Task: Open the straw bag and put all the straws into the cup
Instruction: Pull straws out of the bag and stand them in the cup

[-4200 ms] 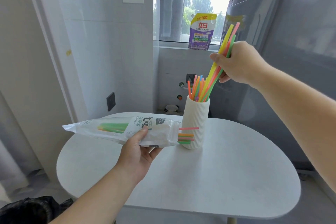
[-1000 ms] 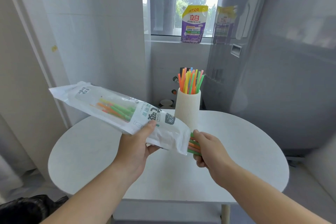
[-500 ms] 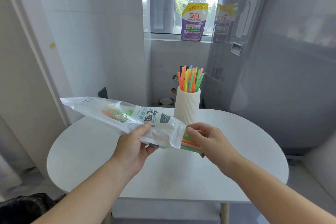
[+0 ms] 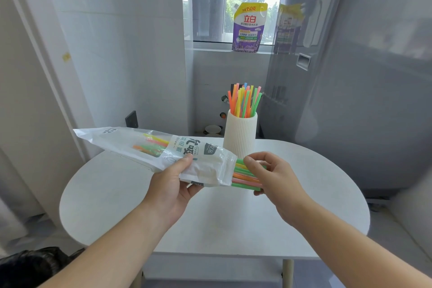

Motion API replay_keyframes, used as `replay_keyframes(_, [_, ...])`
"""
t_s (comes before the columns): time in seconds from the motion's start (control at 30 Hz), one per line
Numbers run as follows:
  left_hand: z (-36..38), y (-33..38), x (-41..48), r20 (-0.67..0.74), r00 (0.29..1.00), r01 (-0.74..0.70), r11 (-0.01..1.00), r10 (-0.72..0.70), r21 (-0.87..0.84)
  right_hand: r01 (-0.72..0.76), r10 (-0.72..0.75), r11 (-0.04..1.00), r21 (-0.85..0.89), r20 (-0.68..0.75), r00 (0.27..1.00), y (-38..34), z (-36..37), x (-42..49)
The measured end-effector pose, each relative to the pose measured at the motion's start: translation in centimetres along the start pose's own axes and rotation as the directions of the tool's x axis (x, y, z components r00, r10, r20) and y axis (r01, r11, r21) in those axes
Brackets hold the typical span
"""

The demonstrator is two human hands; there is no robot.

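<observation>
The last straws [image 4: 245, 176] poke out of the open right end of the bag [image 4: 163, 149], held in the air over the table [image 4: 315, 206], just in front of the cup [image 4: 240, 135]. A few more colours show through the bag's clear window near its far left end, probably the other ends of the same straws, though the printing hides the middle.

They are light, thin plastic tubes, smooth enough to slide past each other and easy to kink if squeezed hard. The place to take them is the bare ends, pinched together as one bundle and drawn straight out along the bag.

The right hand [image 4: 273, 175] has thumb on top and fingers curled under those ends, gripping them. The left hand [image 4: 170, 184] clasps the bag near its mouth, thumb on the printed face.

About four seconds ago the right hand was up at the cup, lowering a bunch in; that bunch now stands in the cup and the hand has come down to the bag. Since a second ago the bag has tipped flatter.

Behind, a pouch [image 4: 250, 28] stands on the windowsill beside a washing machine [image 4: 350, 77].
</observation>
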State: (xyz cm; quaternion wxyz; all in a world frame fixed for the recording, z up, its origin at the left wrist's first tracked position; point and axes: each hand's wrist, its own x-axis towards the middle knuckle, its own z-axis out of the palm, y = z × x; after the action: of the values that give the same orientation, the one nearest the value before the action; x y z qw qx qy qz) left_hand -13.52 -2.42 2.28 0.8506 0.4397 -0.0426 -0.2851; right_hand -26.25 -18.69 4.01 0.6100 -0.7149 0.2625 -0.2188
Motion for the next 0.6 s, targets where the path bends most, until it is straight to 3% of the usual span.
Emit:
replay_keyframes(0.27, [-0.4,0.4,0.2,-0.012,1.000,-0.017,0.999,0.016,-0.028,0.005,-0.007,0.999,-0.034,-0.055,0.998,-0.1,-1.2,0.6])
replay_keyframes(0.47, [-0.3,0.2,0.3,-0.006,1.000,-0.013,0.999,0.012,-0.033,-0.029,0.029,1.000,-0.005,0.052,0.998,-0.1,-1.5,0.5])
replay_keyframes(0.6, [-0.4,0.4,0.3,-0.004,1.000,-0.008,0.999,0.008,-0.036,-0.015,0.016,1.000,-0.022,0.050,0.999,-0.2,-2.0,1.0])
